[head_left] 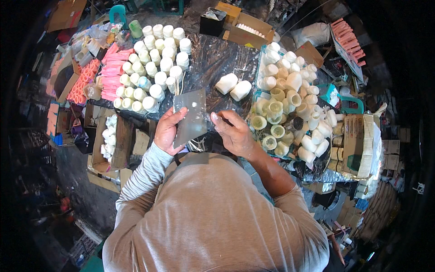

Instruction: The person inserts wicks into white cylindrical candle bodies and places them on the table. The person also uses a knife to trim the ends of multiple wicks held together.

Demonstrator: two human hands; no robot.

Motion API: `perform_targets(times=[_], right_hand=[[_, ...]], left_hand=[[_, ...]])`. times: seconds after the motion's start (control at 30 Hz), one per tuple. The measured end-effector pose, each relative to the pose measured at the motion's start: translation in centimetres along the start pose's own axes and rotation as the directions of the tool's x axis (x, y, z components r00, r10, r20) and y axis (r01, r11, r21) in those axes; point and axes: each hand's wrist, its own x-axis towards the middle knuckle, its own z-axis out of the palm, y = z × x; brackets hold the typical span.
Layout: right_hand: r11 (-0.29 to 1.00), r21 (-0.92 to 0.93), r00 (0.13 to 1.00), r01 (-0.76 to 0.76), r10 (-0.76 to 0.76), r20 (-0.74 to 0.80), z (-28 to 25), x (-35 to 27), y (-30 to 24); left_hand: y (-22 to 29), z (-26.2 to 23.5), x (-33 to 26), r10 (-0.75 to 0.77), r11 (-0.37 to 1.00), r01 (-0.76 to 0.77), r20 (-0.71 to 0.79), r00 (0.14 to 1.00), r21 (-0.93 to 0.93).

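Observation:
My left hand is closed on a flat grey plate, its thumb lying on the face. White flecks and a small white blob mark the plate, which is tilted up in front of my body. My right hand is beside the plate's right edge, thumb and curled fingers drawn together; whatever they may pinch is too small to make out. Pale strings hang below the plate. Beyond my hands, two white rounded pieces lie on the black plastic-covered table.
Rows of white cylinders stand on the left beside pink wrapped pieces. Translucent cups and white rounded pieces crowd the right side. Open cardboard boxes flank the table, one at the far edge holding white pieces.

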Motion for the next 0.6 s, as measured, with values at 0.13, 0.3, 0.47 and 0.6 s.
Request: perform_targets(times=[0.13, 0.3, 0.47, 0.6], right_hand=[[0.993, 0.117, 1.000, 0.007, -0.006, -0.009, -0.1, 0.3, 1.0], [0.989, 0.146, 1.000, 0.017, -0.020, 0.020, 1.9, 0.0, 1.2], [0.957, 0.238, 0.984, -0.169, 0.178, -0.016, 2.0, -1.1, 0.8], [0.980, 0.194, 0.997, -0.037, 0.049, -0.059, 1.4, -0.4, 1.6]], left_hand=[[-0.2, -0.2, 0.3, 0.039, 0.998, -0.039, 0.011, 0.999, -0.044], [0.1, 0.8, 0.4, 0.040, 0.997, -0.035, 0.065, 0.997, -0.076], [1.4, 0.8, 0.1, 0.178, 0.982, -0.173, -0.064, 0.982, 0.081], [0.1, 0.4, 0.4, 0.079, 0.989, -0.074, -0.028, 0.997, 0.128]])
